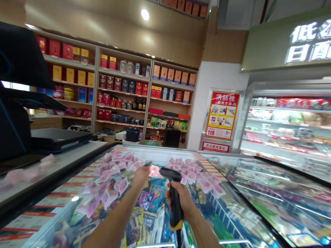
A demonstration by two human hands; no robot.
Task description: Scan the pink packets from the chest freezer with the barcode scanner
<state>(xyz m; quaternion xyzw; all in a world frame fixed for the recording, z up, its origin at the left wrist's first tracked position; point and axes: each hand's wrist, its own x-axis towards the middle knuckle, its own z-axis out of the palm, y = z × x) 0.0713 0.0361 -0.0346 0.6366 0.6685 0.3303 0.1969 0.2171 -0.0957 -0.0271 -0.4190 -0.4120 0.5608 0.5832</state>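
In the head view my right hand is wrapped round the grip of a black and yellow barcode scanner. Its head points left, and a cable runs down from its base. Across from it, my left hand pinches a small pink label, which glows red under the scanner's light. The label's print is too blurred to read. Below both hands lies a chest freezer with packaged goods under its glass top. Many similar pink labels lie in clusters on the glass at the left, with more pink labels at the right.
A checkout terminal stands on a counter at the left, with blurred pink labels by the edge. Shelves of boxed goods line the back wall. Another freezer and a lit refrigerated display are at the right.
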